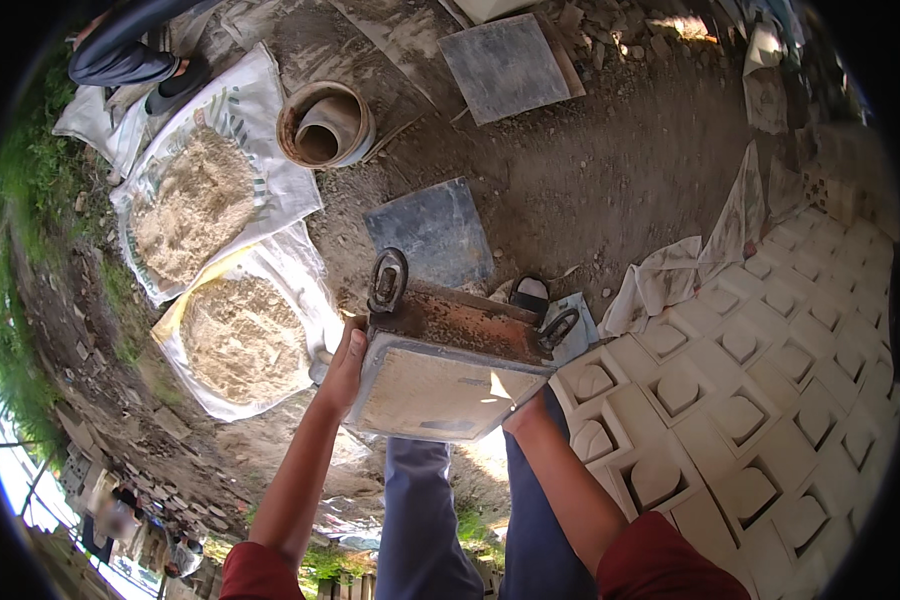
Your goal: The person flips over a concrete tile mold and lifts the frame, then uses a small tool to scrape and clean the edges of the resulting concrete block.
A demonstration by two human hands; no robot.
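Note:
A rusty metal mould box [460,322] is held tilted in front of my legs, between both hands. Two iron ring handles stick up from it, one at the left [388,282] and a smaller one at the right [561,328]. A pale, dusty flat board [435,392] covers the side toward me. My left hand [347,366] is closed on the left edge, its thumb along the near side. At the lower right corner, my right hand [531,412] grips the board and box, with its fingers mostly hidden underneath. What the box contains is hidden.
Sacks with heaped sandy powder [198,205] [245,340] lie at left. A bucket [362,145] holds a smaller pot. Grey square boards [430,230] [505,68] lie on the dirt. Rows of pale recessed blocks [745,405] fill the right. Another person's leg [120,62] shows upper left.

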